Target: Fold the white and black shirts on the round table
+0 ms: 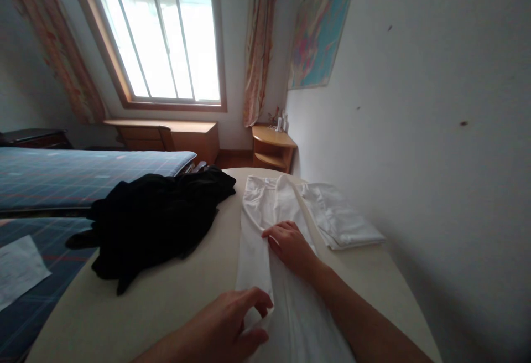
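A white garment (255, 258) lies lengthwise on the round cream table (166, 307), its waistband-like end at the far edge. My left hand (232, 319) is at its near left side, thumb and fingers curled around a fold edge with a gap between them; whether cloth is pinched is hard to make out. Farther up, my right hand (292, 247) rests on the garment, fingertips on the edge of a folded-over layer. Right of it sits a folded white garment (340, 216). A crumpled black garment (157, 219) lies on the table's left part.
Beyond the table's left side is a bed with a blue plaid cover (83, 175) and a paper sheet (20, 269). A wooden corner shelf (274, 137) and a desk (182, 126) stand behind; a wall (415, 158) runs along the right.
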{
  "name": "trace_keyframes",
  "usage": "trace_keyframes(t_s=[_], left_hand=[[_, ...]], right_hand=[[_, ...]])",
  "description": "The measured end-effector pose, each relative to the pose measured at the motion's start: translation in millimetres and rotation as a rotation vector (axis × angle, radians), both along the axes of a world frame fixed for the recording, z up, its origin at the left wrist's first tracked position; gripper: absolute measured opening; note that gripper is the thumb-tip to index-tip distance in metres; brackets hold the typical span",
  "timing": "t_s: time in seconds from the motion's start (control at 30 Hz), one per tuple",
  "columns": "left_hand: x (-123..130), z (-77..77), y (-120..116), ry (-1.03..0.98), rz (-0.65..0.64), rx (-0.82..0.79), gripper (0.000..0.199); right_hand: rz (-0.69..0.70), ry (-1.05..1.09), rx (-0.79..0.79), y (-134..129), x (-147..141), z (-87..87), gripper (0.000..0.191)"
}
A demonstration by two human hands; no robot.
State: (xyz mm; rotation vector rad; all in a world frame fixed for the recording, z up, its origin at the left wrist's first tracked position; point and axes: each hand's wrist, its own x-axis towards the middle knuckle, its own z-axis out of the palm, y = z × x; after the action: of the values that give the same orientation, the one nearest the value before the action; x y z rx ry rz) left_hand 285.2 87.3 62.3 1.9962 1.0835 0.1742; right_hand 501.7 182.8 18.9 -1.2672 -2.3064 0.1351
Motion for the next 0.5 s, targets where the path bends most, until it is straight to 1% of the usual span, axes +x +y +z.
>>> trace_keyframes(t_s=[0.1, 0.17, 0.27, 0.33, 0.4, 0.5], left_hand=[[-4, 2.8, 0, 0.022, -0.072, -0.034, 0.032], [-5, 4.8, 0, 0.060, -0.105, -0.062, 0.037], [-4, 7.2, 2, 0.093, -0.177, -0.019, 0.042], [-3, 6.2, 4, 0.076, -0.217, 0.031, 0.044], [-4, 1.6, 6, 0.073, -0.214, 0.071, 0.048], [-11, -9.8, 14, 0.091, -0.141, 0.162, 0.051]], right_hand=[[-0.014, -0.042, -0.056, -4, 8, 2.3, 0.032], [-0.061, -0.055, -0.096, -7, 11, 0.1, 0.044], [-0.150, -0.103, -0.211, -10, 10, -7.9, 0.060], [-0.165, -0.149, -0.280, -8, 7, -13.2, 0.064], [-0.168, -0.181, -0.308, -1, 3, -16.0, 0.066], [-0.213, -0.187, -0.316, 18, 0, -15.7, 0.069]])
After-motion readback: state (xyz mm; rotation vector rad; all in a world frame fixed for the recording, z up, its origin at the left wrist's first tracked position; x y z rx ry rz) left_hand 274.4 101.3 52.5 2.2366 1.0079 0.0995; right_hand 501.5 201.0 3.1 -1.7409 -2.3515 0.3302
